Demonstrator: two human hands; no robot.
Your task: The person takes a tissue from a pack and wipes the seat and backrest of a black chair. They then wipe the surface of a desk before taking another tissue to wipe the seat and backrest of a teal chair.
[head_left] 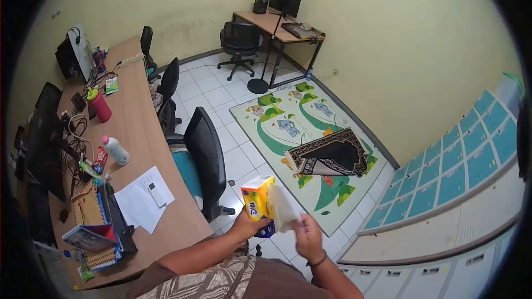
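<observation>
My left hand is wrapped round a yellow, white and blue tissue pack, held upright in front of my body. A pale tissue spans from the side of the pack to my right hand. The fingers of that hand are pinched on the tissue's lower right corner. A dark band circles my right wrist. Whether the tissue is still joined to the pack cannot be made out.
Left of me runs a long desk bearing papers, a white bottle and a pink tumbler. An office chair stands beside it. Ahead lies a play mat with a folded rug. Teal-doored lockers line the right.
</observation>
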